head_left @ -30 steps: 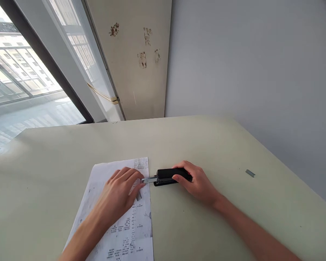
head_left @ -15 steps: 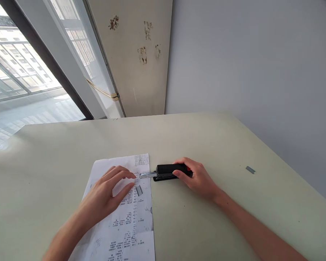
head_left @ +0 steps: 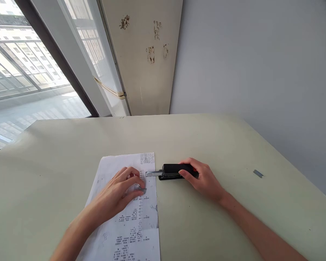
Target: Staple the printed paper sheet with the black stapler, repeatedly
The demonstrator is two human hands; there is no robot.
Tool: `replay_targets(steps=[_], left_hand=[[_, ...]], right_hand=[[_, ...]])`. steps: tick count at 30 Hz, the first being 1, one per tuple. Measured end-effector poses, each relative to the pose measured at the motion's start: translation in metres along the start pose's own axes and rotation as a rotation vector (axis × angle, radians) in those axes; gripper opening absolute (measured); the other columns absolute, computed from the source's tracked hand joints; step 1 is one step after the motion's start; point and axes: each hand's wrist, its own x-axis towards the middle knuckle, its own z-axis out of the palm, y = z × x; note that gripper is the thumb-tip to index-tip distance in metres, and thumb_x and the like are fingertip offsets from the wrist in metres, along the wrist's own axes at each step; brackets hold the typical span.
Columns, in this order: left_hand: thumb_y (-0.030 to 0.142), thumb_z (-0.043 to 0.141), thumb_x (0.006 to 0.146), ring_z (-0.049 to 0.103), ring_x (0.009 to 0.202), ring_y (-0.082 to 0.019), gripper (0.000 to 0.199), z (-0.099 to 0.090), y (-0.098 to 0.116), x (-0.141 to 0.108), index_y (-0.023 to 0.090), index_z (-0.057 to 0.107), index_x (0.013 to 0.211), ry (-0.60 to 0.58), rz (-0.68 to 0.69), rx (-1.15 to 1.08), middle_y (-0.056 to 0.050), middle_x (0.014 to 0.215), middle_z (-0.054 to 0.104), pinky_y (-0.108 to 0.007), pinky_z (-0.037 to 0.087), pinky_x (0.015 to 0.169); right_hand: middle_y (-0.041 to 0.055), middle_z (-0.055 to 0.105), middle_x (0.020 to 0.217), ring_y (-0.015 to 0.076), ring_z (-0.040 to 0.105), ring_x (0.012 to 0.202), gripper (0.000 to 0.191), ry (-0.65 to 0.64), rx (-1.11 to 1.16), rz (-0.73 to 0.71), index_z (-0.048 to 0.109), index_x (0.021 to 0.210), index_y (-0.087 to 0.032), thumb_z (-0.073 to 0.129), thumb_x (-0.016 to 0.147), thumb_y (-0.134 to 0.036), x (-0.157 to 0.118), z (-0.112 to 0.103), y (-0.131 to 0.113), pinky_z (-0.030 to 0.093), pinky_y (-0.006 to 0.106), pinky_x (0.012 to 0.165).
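My right hand point(head_left: 202, 177) is wrapped round the back end of a black stapler point(head_left: 176, 169) lying on the table. The stapler's metal staple tray point(head_left: 151, 174) sticks out of its front, over the right edge of a printed paper sheet point(head_left: 143, 239). Over that sheet, my left hand point(head_left: 119, 190) pinches a small grey strip of staples point(head_left: 142, 189) between thumb and index finger, just below the tray's tip. Part of the strip is hidden by the fingers.
Another grey strip of staples point(head_left: 258, 173) lies on the pale table point(head_left: 217, 137) to the right, beyond my right hand. A grey wall point(head_left: 247, 65) borders the table on the right. Behind it stand a stained panel point(head_left: 143, 83) and a window point(head_left: 24, 61) at left.
My left hand's fingers have closed on the staple strip that was lying on the paper. The right hand keeps its hold on the stapler. The whole view has shifted slightly.
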Motion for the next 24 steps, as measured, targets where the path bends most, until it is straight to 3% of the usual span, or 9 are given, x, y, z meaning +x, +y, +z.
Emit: replay_targets(steps=[6, 14, 21, 24], left_hand=[[0.048, 0.048, 0.105, 0.065, 0.084, -0.018, 0.026, -0.003, 0.001, 0.0, 0.029, 0.065, 0.111, 0.078, -0.17, -0.137, 0.0, 0.098, 0.07, -0.029, 0.052, 0.07], [0.048, 0.045, 0.106, 0.064, 0.07, -0.018, 0.031, -0.002, 0.014, 0.009, 0.031, 0.065, 0.122, 0.18, -0.164, -0.174, 0.002, 0.084, 0.069, -0.029, 0.051, 0.064], [0.042, 0.046, 0.106, 0.067, 0.068, -0.016, 0.026, 0.001, 0.02, 0.018, 0.03, 0.065, 0.119, 0.223, -0.126, -0.161, 0.001, 0.091, 0.075, -0.027, 0.052, 0.061], [0.042, 0.048, 0.105, 0.069, 0.073, -0.017, 0.025, 0.002, 0.02, 0.018, 0.03, 0.066, 0.118, 0.256, -0.136, -0.149, 0.002, 0.091, 0.076, -0.028, 0.054, 0.066]], right_hand=[[0.0016, 0.072, 0.098, 0.0183, 0.061, 0.079, 0.029, -0.006, -0.003, 0.014, 0.067, 0.108, -0.026, 0.057, 0.102, -0.053, 0.0, 0.0, -0.001, 0.047, 0.03, 0.067], [0.0031, 0.072, 0.099, 0.0195, 0.062, 0.08, 0.031, -0.013, -0.003, 0.032, 0.067, 0.107, -0.026, 0.056, 0.102, -0.055, 0.0, -0.001, -0.004, 0.048, 0.032, 0.068], [0.0043, 0.071, 0.099, 0.0201, 0.061, 0.08, 0.033, -0.024, 0.007, 0.039, 0.066, 0.106, -0.026, 0.055, 0.102, -0.056, 0.0, -0.001, -0.006, 0.048, 0.032, 0.065], [0.0034, 0.071, 0.097, 0.0189, 0.06, 0.078, 0.032, -0.021, 0.007, 0.039, 0.067, 0.106, -0.026, 0.056, 0.102, -0.056, 0.0, -0.001, -0.004, 0.047, 0.031, 0.064]])
